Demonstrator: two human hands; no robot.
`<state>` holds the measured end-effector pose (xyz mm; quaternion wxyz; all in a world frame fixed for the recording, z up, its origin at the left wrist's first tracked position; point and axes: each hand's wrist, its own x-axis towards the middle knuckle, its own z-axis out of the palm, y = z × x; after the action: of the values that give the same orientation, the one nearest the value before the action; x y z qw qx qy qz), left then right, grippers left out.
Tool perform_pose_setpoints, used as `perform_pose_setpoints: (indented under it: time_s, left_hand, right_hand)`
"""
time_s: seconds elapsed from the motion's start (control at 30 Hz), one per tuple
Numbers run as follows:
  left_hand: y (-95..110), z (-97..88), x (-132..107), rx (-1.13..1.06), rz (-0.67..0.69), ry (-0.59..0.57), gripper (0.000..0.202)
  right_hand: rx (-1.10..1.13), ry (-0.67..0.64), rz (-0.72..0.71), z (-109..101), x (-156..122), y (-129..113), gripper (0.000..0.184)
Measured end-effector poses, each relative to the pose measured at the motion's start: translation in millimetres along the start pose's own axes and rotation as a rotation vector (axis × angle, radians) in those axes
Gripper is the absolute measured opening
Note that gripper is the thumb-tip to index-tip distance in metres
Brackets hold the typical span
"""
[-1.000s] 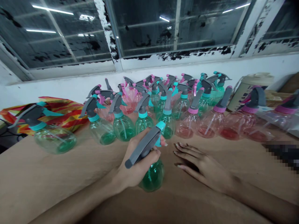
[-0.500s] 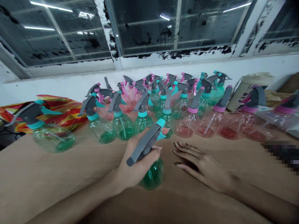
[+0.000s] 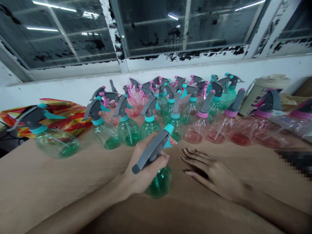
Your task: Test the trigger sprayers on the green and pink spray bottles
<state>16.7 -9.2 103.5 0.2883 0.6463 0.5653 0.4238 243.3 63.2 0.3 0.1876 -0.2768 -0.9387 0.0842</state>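
Observation:
My left hand (image 3: 143, 174) is wrapped round the neck of a green spray bottle (image 3: 159, 186) with a grey and turquoise trigger head. The bottle stands on the table, its nozzle pointing away and to the right, with some green liquid inside. My fingers cover its collar. To the right, my right hand (image 3: 212, 172) rests on the wooden table (image 3: 85, 185), palm down with fingers stretched out, holding nothing. Just beyond my hands stand more spray bottles, among them a green one (image 3: 129, 133) and a pink one (image 3: 193, 133).
Several green and pink spray bottles crowd the back along the white wall. A lone green spray bottle (image 3: 56, 143) stands at the left by a red and yellow cloth or bag (image 3: 70, 113). A beige jug (image 3: 258, 92) is at the back right, a dark blurred object (image 3: 297, 161) at the right edge.
My hands and the held bottle stay almost the same. The background has shifted very slightly in the view.

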Motion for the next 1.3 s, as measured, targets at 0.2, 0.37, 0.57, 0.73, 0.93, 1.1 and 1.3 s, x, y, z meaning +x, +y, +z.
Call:
perform_pose_setpoints:
  time_s: [0.2,0.37,0.57,0.73,0.93,1.1,1.3]
  left_hand:
    - [1,-1.1,2,-0.047,0.059,-0.048,0.013]
    - [13,0.0,3,0.013,0.063,-0.003,0.013]
    - [15,1.8,2,0.048,0.1,0.046,0.008]
    - [14,2.4,1,0.032,0.101,0.029,0.008]
    - [18,1.4,1,0.011,0.081,0.018,0.008]
    - [20,0.1,2,0.008,0.087,0.0,0.008]
    - [19,-1.5,2,0.021,0.115,0.017,0.01]
  right_hand:
    - [-0.008,-0.015,0.003,0,0,0,0.042]
    - [-0.024,-0.025,-0.005,1,0,1,0.042]
    - [-0.006,-0.002,-0.007,2,0,1,0.042]
    - [-0.008,0.005,-0.009,2,0,1,0.042]
    - [-0.018,0.007,-0.014,2,-1,2,0.043]
    - [-0.03,-0.007,-0.008,2,-1,1,0.043]
    - [-0.024,-0.01,-0.017,1,-1,1,0.042]
